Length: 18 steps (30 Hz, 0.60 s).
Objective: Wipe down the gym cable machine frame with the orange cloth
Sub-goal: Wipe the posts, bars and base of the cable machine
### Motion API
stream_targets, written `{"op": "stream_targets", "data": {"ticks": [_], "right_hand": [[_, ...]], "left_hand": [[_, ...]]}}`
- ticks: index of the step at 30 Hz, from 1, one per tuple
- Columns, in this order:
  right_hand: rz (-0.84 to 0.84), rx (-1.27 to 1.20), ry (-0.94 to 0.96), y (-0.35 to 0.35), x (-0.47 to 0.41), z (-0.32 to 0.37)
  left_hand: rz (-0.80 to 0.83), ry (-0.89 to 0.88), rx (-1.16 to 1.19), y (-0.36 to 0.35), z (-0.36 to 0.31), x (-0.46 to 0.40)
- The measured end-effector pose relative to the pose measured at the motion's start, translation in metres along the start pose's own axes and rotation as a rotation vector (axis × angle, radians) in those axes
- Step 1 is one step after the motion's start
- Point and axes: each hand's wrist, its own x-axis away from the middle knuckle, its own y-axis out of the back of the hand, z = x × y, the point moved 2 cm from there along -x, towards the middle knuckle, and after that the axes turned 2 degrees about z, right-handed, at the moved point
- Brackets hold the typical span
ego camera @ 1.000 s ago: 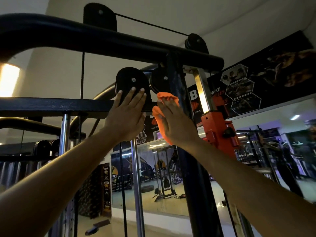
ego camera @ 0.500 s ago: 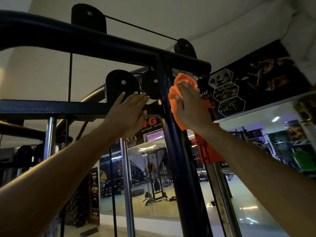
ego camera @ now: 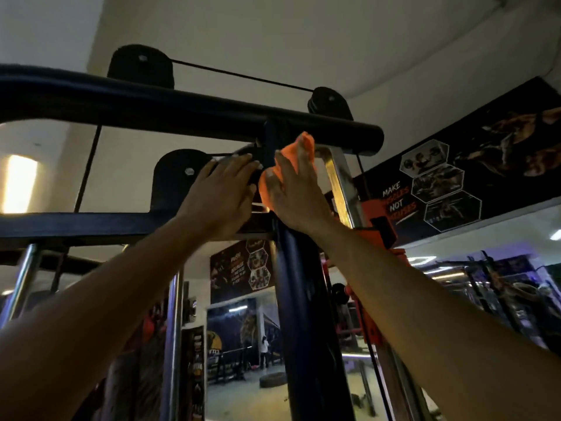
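Upright post (ego camera: 303, 314): orange cloth (ego camera: 299, 153) under right hand (ego camera: 299, 196).

The cloth (ego camera: 299, 150) is showing bright orange, unpatterned; the upright post (ego camera: 306, 314) of the frame is reading dark navy with a dull sheen; the top crossbar (ego camera: 188, 107) is appearing black to deep blue; the pulley wheels (ego camera: 141, 66) are looking matte black, with a small grey bolt at the centre; the guide rod (ego camera: 340, 180) is gleaming chrome with a yellowish reflection; the carriage bracket (ego camera: 376, 235) is showing orange-red with a black knob; the wall banner (ego camera: 473, 165) is reading black, carrying white-outlined hexagon panels, white and red lettering, and brown-gold figures; the ceiling (ego camera: 273, 31) is appearing off-white grey; a lamp (ego camera: 19, 183) at left is glowing warm yellow.
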Motion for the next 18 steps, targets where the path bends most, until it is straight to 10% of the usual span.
{"op": "stream_targets", "data": {"ticks": [18], "right_hand": [[0.020, -0.188, 0.134, 0.005, -0.032, -0.020]], "left_hand": [[0.011, 0.043, -0.102, -0.016, 0.013, -0.006]]}}
